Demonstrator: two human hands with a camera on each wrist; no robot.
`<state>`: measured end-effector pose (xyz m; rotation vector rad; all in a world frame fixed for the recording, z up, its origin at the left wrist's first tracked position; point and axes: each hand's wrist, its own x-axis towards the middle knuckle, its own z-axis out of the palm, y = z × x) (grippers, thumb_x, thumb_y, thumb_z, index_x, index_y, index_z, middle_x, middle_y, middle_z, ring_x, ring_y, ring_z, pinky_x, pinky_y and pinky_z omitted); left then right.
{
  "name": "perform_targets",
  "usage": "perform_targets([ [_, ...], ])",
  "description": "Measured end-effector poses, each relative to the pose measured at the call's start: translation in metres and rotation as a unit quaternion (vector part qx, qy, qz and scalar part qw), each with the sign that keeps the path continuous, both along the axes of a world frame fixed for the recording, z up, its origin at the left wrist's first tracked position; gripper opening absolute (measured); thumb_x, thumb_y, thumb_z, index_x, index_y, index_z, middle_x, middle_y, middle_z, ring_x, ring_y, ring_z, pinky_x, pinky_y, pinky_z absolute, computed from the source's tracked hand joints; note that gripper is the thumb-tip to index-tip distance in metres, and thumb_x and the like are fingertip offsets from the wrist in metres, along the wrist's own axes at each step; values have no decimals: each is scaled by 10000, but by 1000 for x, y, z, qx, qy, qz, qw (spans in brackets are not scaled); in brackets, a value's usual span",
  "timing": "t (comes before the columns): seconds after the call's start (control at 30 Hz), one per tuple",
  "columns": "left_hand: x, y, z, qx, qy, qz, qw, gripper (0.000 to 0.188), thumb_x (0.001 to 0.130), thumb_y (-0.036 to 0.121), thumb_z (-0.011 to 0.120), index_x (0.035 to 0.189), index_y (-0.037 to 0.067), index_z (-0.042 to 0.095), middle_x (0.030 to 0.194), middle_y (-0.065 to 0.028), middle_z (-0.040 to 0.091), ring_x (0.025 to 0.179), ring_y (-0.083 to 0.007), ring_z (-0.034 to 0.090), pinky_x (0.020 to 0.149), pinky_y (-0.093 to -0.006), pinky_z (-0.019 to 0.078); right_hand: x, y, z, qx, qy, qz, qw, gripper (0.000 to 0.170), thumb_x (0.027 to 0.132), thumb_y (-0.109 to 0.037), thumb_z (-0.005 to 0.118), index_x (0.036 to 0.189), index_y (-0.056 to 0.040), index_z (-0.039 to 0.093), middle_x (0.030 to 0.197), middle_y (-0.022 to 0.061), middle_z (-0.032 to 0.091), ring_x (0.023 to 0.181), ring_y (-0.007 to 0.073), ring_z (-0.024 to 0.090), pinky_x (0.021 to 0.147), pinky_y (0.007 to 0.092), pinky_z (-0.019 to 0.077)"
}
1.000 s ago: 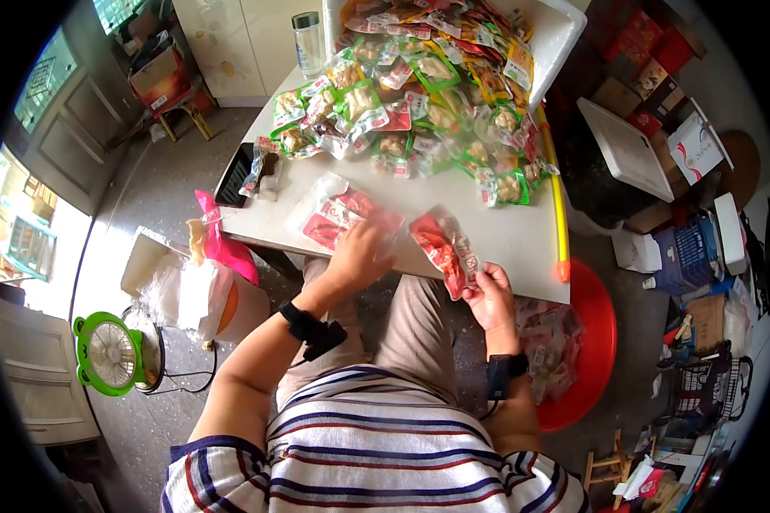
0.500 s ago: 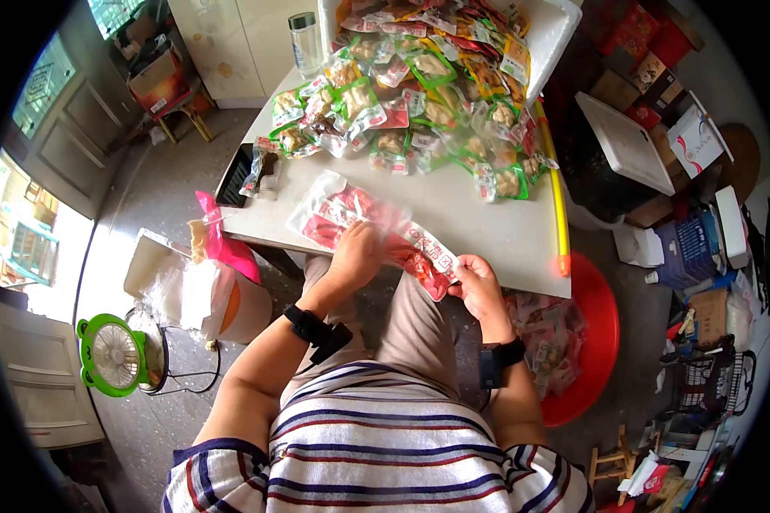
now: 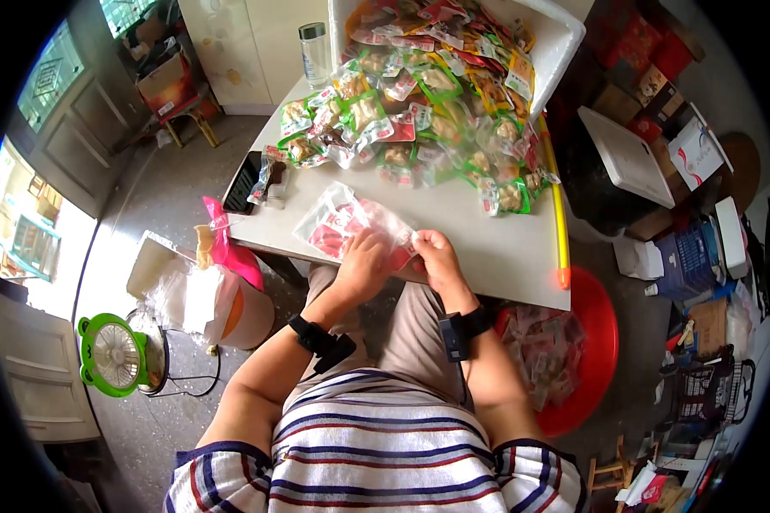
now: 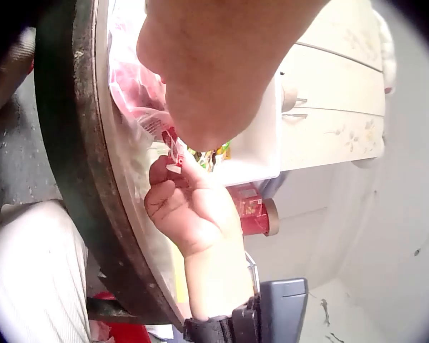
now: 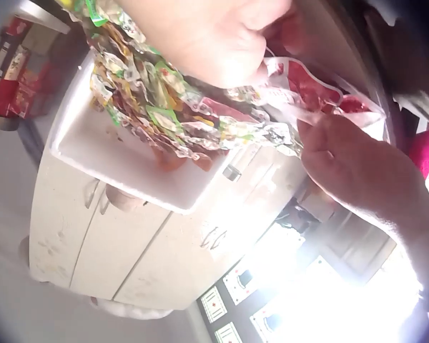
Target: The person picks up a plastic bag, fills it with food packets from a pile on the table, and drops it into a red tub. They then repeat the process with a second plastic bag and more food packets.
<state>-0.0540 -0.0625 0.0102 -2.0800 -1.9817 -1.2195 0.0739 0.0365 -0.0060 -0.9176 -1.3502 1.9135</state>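
I am running this from far off, and the right hand is pinching the end of a small red packet. The left hand is nipping the edge of a clear bag just beside it. Both things are sitting over the near side of the table, a bit left of the middle, and red stuff is showing through the bag. I am not able to tell if the packet's far end is lying inside the bag or on top.

I am guessing both are light and soft. The bag is looking thin and slippery, so I am choosing its edge to hold. For the packet I am picking the flat end, away from the squashy middle.

White marks are showing on the red bag, but they are coming out too blurry to read. Farther off, a heap of food packets is wearing tiny labels I am failing to read. Far right, a white card is showing a curvy red and blue mark.
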Motion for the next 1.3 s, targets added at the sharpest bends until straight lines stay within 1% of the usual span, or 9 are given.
perform_targets([
  [0.03,0,0,-1,0,29,5,1000,128,646,73,528,760,40,482,937,-111,494,925,-314,436,795,-409,350,-5,1,-3,-2,-66,-12,998,139,763,-129,497,860,-34,528,711,36,559,631,123,526,559,245,424],
  [0.17,-1,-3,0,11,99,9,995,196,617,101,537,805,53,506,932,-92,489,919,-297,427,786,-414,351,-22,9,-42,306,-188,-48,932,194,746,-62,506,911,38,507,755,77,572,668,125,541,574,245,431],
  [0.27,1,-3,2,45,105,9,993,185,603,94,539,781,54,509,894,-84,498,892,-287,439,774,-400,357,-23,4,-40,233,-167,-41,957,156,732,-90,514,848,15,526,725,124,581,655,193,560,603,308,437],
  [0.47,-1,-4,-1,6,74,-11,997,174,606,69,540,776,51,505,919,-84,496,941,-320,430,804,-407,349,-31,-2,-47,207,-139,-90,964,136,742,-59,504,859,8,519,677,83,556,607,161,537,565,280,440],
  [0.57,-1,-4,-3,5,69,-12,998,194,607,67,550,794,52,501,958,-90,491,992,-340,418,832,-417,340,-38,-14,-19,-78,37,-108,990,145,760,-34,470,902,-15,494,739,69,547,626,120,528,499,232,433],
  [0.67,-1,-6,-6,17,72,-6,997,219,596,78,565,804,50,502,973,-90,492,1011,-341,413,843,-419,336,-36,-16,-29,-171,169,-45,970,156,754,-16,451,909,-19,471,747,67,532,607,139,535,493,239,450],
  [0.87,-3,-11,-5,27,86,-8,996,277,594,126,574,848,33,514,982,-96,506,996,-315,424,844,-412,324,-36,-23,-10,-195,46,17,980,61,745,-16,466,805,-30,465,705,64,527,526,131,513,429,245,439],
  [1.2,-6,-16,-3,-3,75,-26,997,344,609,109,576,935,42,486,1037,-111,468,1058,-328,380,873,-443,296,-44,-26,-20,-178,146,-66,971,62,743,-21,489,788,-61,476,685,62,527,497,146,493,393,239,406],
  [1.3,3,-26,-4,30,90,43,995,374,584,141,590,935,48,501,1041,-111,468,1032,-300,401,869,-415,304,-35,-31,-19,-157,105,-101,977,78,742,-24,496,808,-60,475,707,62,529,542,146,507,435,255,423],
])
